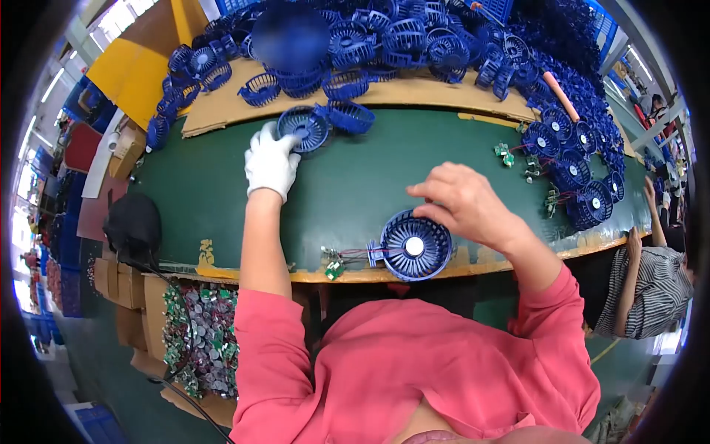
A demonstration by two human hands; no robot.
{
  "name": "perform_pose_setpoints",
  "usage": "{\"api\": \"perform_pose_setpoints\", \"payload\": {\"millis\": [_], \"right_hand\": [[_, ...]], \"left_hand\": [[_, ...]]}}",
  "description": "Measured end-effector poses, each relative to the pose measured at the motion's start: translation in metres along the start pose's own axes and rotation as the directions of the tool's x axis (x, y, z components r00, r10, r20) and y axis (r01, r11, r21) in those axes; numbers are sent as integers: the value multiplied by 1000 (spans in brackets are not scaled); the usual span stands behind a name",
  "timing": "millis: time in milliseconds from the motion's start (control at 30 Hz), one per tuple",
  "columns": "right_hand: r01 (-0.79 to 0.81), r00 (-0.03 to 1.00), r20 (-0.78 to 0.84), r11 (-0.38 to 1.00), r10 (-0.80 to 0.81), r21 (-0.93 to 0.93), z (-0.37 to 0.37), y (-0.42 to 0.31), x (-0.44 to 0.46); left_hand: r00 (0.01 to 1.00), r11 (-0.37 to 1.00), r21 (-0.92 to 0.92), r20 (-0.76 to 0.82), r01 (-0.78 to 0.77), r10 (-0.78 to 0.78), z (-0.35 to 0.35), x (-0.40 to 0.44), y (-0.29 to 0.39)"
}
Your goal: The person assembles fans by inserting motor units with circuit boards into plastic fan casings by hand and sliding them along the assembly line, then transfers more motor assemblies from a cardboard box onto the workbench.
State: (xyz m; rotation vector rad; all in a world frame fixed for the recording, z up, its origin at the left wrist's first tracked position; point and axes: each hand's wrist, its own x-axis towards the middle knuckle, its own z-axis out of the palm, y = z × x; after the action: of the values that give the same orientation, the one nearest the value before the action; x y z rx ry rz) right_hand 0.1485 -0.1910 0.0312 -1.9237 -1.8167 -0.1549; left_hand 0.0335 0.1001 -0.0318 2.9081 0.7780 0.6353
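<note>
My left hand (271,161), in a white glove, reaches forward with its fingers closed on the rim of an empty blue plastic fan housing (303,130). Another blue housing (350,117) lies against that one on its right. My bare right hand (466,201) hovers at the back rim of a nearer fan housing (399,260), thumb and index finger apart and nothing visible between them. This housing has a round white-centred motor (414,246) in its middle. Red and dark wires run left from it to a small green circuit board (335,269) at the table's front edge.
Blue housings (405,38) are heaped along the back on cardboard (414,95). Several wired housings (590,205) stand at the right, near a orange-pink handle (560,96). A box of boards and discs (203,337) sits below left. A person in stripes (651,292) is at right.
</note>
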Motion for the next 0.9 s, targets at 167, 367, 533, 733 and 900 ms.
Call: {"api": "perform_pose_setpoints", "payload": {"millis": [167, 367, 533, 733, 900], "right_hand": [[-156, 985, -31, 961, 168, 229, 4, 7, -6], [-325, 927, -16, 827, 374, 459, 10, 4, -1], [-346, 932, -22, 908, 361, 236, 29, 32, -16], [-544, 838, 33, 829, 545, 126, 21, 46, -33], [-633, 774, 50, 772, 631, 57, 15, 47, -42]], "left_hand": [[981, 975, -220, -195, -36, -7, -6, -3, 14], [970, 867, -436, -120, -243, 211, -20, -36, 108], [898, 708, -651, 90, -274, 430, -9, -27, 108], [988, 850, -505, -103, -148, 111, -11, 33, 45], [982, 976, -115, 21, 186, -185, 50, 58, -2]]}}
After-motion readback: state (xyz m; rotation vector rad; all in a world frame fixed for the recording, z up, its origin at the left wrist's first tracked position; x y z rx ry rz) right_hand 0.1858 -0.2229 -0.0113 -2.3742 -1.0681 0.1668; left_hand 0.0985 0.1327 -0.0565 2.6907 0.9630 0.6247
